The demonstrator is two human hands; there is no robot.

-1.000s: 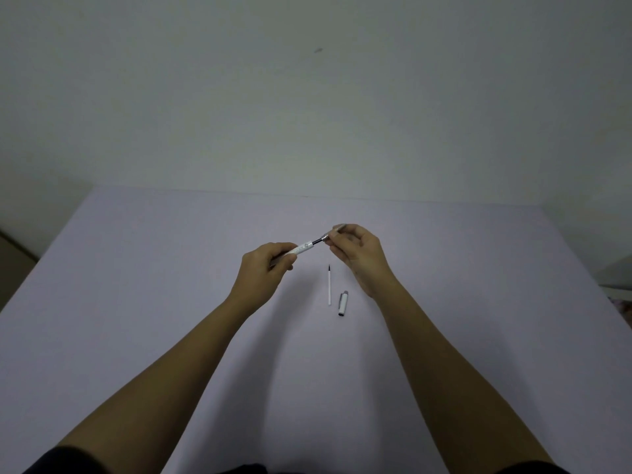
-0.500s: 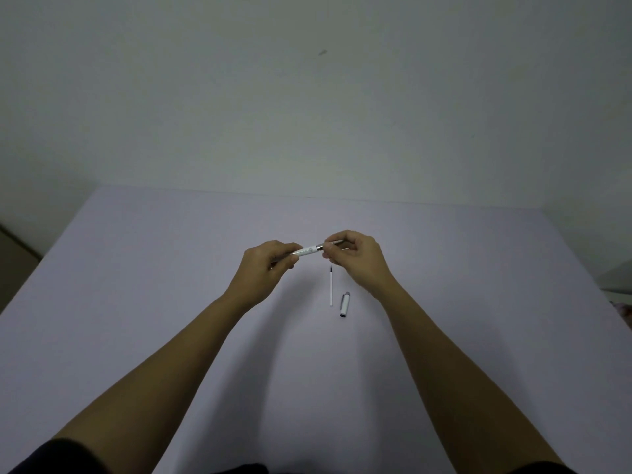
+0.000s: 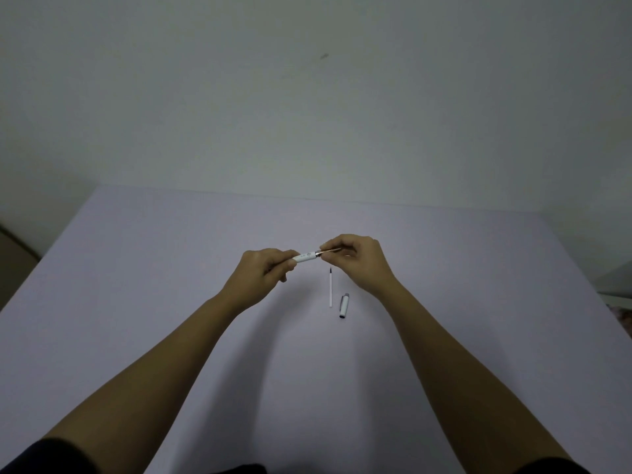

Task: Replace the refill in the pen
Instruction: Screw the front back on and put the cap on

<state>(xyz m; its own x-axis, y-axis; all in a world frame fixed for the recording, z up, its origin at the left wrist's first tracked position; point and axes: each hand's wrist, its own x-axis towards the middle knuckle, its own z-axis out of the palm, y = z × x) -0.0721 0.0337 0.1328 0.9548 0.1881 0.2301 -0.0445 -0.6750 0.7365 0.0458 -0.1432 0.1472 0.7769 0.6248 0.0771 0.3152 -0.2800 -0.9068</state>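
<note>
Closing the gap now, my right hand [image 3: 355, 260] is pushing the pen's front section up against the white barrel [image 3: 305, 257], which my left hand [image 3: 265, 273] is gripping with curled fingers. Both hands are pinched shut on the pen above the table [image 3: 136, 285]. One refill [image 3: 330, 289] and the cap [image 3: 344, 306] are lying below; I'm judging tightening and capping are left.

Two bare forearms run up from the near edge, unclothed from the elbows to the wrists. The left hand [image 3: 263, 272] and right hand [image 3: 359, 260] wear no gloves; no watch or bracelet sits at either wrist. A dark sleeve [image 3: 48, 456] covers the left upper arm at the near left corner, and a dark sleeve edge [image 3: 550, 466] shows at the near right.
</note>
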